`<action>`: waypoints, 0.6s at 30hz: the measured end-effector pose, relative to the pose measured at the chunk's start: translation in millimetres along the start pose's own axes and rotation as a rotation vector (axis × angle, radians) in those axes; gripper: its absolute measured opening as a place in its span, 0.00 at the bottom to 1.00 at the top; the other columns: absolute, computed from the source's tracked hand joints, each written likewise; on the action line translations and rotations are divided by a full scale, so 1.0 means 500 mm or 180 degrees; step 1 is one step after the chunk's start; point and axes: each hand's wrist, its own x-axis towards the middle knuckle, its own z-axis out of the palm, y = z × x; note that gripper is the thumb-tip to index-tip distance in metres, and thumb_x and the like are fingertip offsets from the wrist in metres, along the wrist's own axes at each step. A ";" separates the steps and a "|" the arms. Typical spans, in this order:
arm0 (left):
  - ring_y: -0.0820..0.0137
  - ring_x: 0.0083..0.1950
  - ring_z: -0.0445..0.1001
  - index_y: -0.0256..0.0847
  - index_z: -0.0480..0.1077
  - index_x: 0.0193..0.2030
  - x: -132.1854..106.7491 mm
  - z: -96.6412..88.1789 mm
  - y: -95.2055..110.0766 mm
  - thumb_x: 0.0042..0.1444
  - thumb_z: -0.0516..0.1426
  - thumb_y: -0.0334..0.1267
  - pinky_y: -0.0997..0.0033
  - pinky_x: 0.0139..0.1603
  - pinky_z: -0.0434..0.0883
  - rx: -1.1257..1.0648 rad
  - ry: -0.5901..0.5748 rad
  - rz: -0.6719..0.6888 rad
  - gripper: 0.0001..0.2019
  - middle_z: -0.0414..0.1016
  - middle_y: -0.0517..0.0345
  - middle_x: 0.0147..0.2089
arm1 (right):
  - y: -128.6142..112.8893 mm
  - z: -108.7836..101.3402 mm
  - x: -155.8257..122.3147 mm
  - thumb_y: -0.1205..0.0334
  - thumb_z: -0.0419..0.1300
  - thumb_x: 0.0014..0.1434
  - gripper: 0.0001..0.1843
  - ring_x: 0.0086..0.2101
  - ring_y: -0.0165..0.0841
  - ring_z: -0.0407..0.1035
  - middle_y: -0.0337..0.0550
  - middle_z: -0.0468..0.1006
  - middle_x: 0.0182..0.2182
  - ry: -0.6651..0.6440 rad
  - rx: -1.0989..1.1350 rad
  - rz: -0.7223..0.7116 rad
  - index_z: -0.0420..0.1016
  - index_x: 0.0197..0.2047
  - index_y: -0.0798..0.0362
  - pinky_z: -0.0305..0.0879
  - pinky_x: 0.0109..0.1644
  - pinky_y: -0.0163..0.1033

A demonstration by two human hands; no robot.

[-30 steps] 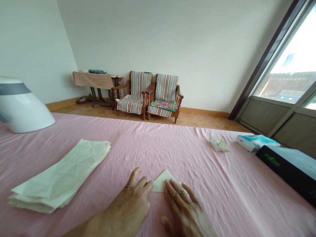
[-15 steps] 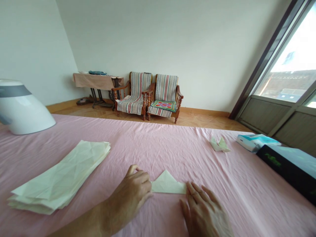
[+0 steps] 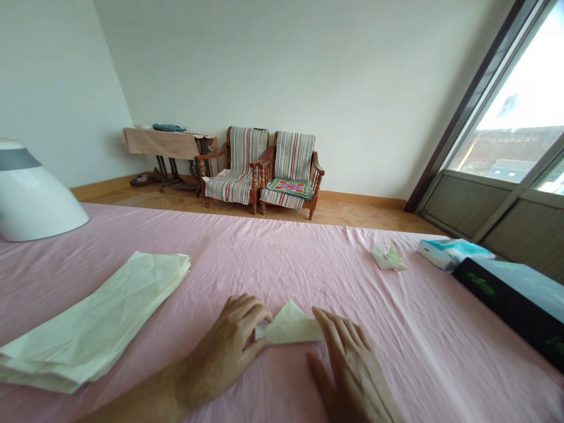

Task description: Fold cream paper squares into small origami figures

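Note:
A pale green folded paper (image 3: 291,329) lies on the pink cloth, with a peaked triangle rising from a flat strip. My left hand (image 3: 233,335) grips its left end, thumb at the lower edge and fingers at the upper side. At the right end, my right hand (image 3: 348,364) has its fingers stretched out, the tips on or just over the paper; exact contact is hard to see. To the left rests a stack of creased pale green paper sheets (image 3: 101,320). Farther off on the right sits a small folded paper piece (image 3: 388,258) with pointed tips.
The pink cloth (image 3: 273,264) is wrinkled. A white and grey rounded appliance (image 3: 37,205) stands at the far left. On the right are a blue-and-white packet (image 3: 453,251) and a black box (image 3: 506,294). Two wooden armchairs (image 3: 291,170) stand beyond the cloth's far edge.
My right hand has moved up and inward, its fingertips now over the paper's right end. My left fingers have shifted from a curled pose to reach around the left end. The view has shifted slightly.

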 end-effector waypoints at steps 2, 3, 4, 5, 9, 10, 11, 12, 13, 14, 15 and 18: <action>0.66 0.45 0.67 0.42 0.69 0.46 0.000 -0.001 0.002 0.52 0.64 0.24 0.67 0.47 0.61 0.0008 -0.0041 0.0023 0.16 0.71 0.60 0.41 | 0.010 0.006 -0.002 0.65 0.51 0.61 0.23 0.45 0.41 0.71 0.52 0.75 0.47 -0.0245 0.0200 0.0015 0.60 0.59 0.57 0.69 0.45 0.46; 0.66 0.45 0.67 0.43 0.70 0.47 0.000 -0.001 0.003 0.52 0.64 0.25 0.67 0.48 0.61 0.0010 -0.0059 0.0035 0.17 0.71 0.61 0.41 | 0.014 0.008 -0.003 0.66 0.52 0.60 0.24 0.46 0.41 0.70 0.51 0.75 0.48 -0.0334 0.0269 0.0014 0.59 0.60 0.57 0.69 0.46 0.46; 0.66 0.45 0.67 0.43 0.70 0.47 0.000 -0.002 0.005 0.52 0.64 0.25 0.66 0.48 0.61 0.0008 -0.0061 0.0043 0.17 0.71 0.61 0.40 | 0.018 0.008 -0.002 0.66 0.53 0.60 0.24 0.47 0.41 0.70 0.51 0.74 0.49 -0.0376 0.0318 0.0016 0.59 0.60 0.57 0.68 0.47 0.46; 0.66 0.44 0.67 0.44 0.71 0.46 0.000 -0.002 0.006 0.52 0.64 0.25 0.66 0.47 0.61 0.0000 -0.0055 0.0045 0.16 0.71 0.61 0.39 | 0.019 0.008 -0.001 0.67 0.53 0.60 0.25 0.47 0.41 0.69 0.51 0.74 0.50 -0.0404 0.0361 0.0014 0.58 0.61 0.56 0.68 0.48 0.47; 0.66 0.43 0.67 0.43 0.73 0.40 -0.004 -0.002 0.010 0.51 0.65 0.25 0.66 0.47 0.60 -0.0068 -0.0045 0.0029 0.12 0.70 0.62 0.37 | 0.015 0.002 0.004 0.71 0.51 0.60 0.26 0.48 0.41 0.68 0.50 0.72 0.50 -0.0516 0.0559 0.0013 0.57 0.62 0.54 0.66 0.50 0.48; 0.66 0.44 0.67 0.43 0.73 0.41 -0.005 -0.002 0.010 0.51 0.65 0.25 0.66 0.47 0.60 -0.0079 -0.0060 0.0004 0.13 0.70 0.62 0.38 | 0.013 0.001 0.005 0.71 0.51 0.60 0.27 0.49 0.41 0.67 0.50 0.72 0.50 -0.0554 0.0606 0.0015 0.57 0.62 0.53 0.66 0.50 0.48; 0.66 0.45 0.67 0.43 0.72 0.43 -0.006 -0.002 0.011 0.51 0.65 0.24 0.66 0.47 0.60 -0.0091 -0.0079 -0.0018 0.15 0.71 0.61 0.39 | 0.012 0.002 0.005 0.72 0.51 0.59 0.27 0.49 0.40 0.67 0.50 0.72 0.51 -0.0588 0.0644 0.0017 0.57 0.62 0.53 0.66 0.50 0.48; 0.65 0.46 0.67 0.43 0.71 0.45 -0.006 -0.002 0.011 0.51 0.65 0.24 0.66 0.48 0.61 -0.0099 -0.0098 -0.0041 0.17 0.71 0.60 0.41 | 0.011 0.002 0.005 0.72 0.51 0.59 0.27 0.49 0.40 0.67 0.49 0.72 0.51 -0.0617 0.0670 0.0022 0.56 0.62 0.53 0.66 0.50 0.47; 0.65 0.46 0.67 0.43 0.71 0.47 -0.006 -0.001 0.011 0.51 0.65 0.24 0.66 0.48 0.61 -0.0108 -0.0115 -0.0060 0.19 0.71 0.60 0.42 | 0.010 0.004 0.005 0.72 0.51 0.59 0.28 0.50 0.40 0.66 0.49 0.71 0.52 -0.0640 0.0688 0.0026 0.56 0.63 0.53 0.66 0.51 0.47; 0.65 0.47 0.67 0.43 0.70 0.49 -0.005 -0.001 0.011 0.50 0.65 0.24 0.65 0.49 0.61 -0.0118 -0.0128 -0.0076 0.20 0.71 0.60 0.43 | 0.010 0.006 0.004 0.72 0.52 0.59 0.28 0.50 0.40 0.66 0.49 0.71 0.52 -0.0654 0.0695 0.0030 0.56 0.63 0.53 0.66 0.51 0.47; 0.65 0.46 0.67 0.43 0.70 0.49 -0.005 -0.001 0.010 0.50 0.65 0.24 0.65 0.49 0.61 -0.0131 -0.0132 -0.0088 0.20 0.71 0.60 0.43 | 0.010 0.009 0.003 0.72 0.52 0.59 0.28 0.50 0.40 0.66 0.49 0.71 0.52 -0.0655 0.0697 0.0033 0.56 0.63 0.54 0.66 0.52 0.47; 0.66 0.45 0.68 0.43 0.71 0.46 -0.003 0.002 0.007 0.49 0.66 0.23 0.66 0.48 0.61 -0.0174 -0.0097 -0.0120 0.19 0.72 0.62 0.41 | 0.010 0.014 0.002 0.73 0.51 0.58 0.29 0.51 0.40 0.65 0.49 0.71 0.53 -0.0643 0.0735 0.0026 0.56 0.63 0.54 0.65 0.52 0.47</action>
